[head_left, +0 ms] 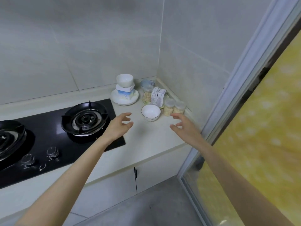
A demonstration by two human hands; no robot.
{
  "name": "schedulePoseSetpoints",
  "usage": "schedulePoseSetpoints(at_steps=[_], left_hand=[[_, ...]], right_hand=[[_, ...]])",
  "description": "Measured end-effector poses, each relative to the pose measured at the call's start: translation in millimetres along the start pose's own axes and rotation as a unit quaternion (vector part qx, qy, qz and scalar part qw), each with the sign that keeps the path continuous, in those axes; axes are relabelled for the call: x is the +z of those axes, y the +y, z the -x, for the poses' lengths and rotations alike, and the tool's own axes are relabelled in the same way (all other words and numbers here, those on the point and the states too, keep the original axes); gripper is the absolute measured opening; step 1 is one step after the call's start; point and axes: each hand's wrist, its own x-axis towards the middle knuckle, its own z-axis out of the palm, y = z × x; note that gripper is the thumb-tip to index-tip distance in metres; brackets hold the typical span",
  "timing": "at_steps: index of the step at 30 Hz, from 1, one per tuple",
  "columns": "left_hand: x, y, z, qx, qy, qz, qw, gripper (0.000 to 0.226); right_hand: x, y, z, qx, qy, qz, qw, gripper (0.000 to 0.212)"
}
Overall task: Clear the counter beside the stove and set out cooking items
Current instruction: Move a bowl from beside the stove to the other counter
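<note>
Two bare hands hover over a pale stone counter [146, 137] beside a black glass gas stove [48, 132]. The left hand [120, 126] is above the stove's right edge. The right hand [184, 128] is near the counter's right edge. Both are spread wide with fingers loosely curved, and neither holds anything. Between and just beyond them, toward the counter's back right corner, stands a white ceramic bowl with a thin dark rim [150, 112], upright and not touched by either hand. Just to its right, along the right edge, are two small clear plastic jars [169, 108] with pale contents, side by side and near the right hand's fingertips. Behind those stand two small white cartons [157, 97], upright and touching each other. A taller clear jar with a bluish lid [147, 91] stands deeper in the back right corner. Near the back edge, just beside the stove's far right corner, sits a round white plate [124, 100]. It carries a blue-and-white box [125, 91], with a plain white bowl [125, 79] stacked on top.
</note>
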Motion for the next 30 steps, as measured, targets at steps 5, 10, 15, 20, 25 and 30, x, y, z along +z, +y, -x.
schedulePoseSetpoints(at_steps=[5,10,15,20,25,30], left_hand=[[19.4,-22.7,-53.6,-0.074,-0.015,0.054,0.996,0.044],[40.7,-42.3,-107.9,-0.137,-0.032,0.116,0.983,0.042],[61.0,-65.2,-171.5,-0.24,-0.06,0.232,0.941,0.042],[82.5,-82.9,-218.3,-0.287,-0.066,0.322,0.9,0.038],[92.1,-80.7,-242.8,-0.262,-0.108,0.367,0.886,0.03],[99.7,-88.3,-250.7,-0.271,-0.096,0.419,0.861,0.032]], right_hand=[[4.8,34.2,-69.5,0.105,-0.053,-0.122,0.985,0.042],[19.1,63.6,-122.5,0.207,-0.097,-0.257,0.939,0.041],[44.8,92.8,-186.3,0.285,-0.109,-0.297,0.905,0.04],[70.5,108.8,-234.5,0.352,-0.111,-0.299,0.88,0.024],[83.8,120.5,-260.3,0.364,-0.143,-0.34,0.855,0.025],[89.3,123.3,-269.9,0.366,-0.129,-0.383,0.838,0.03]])
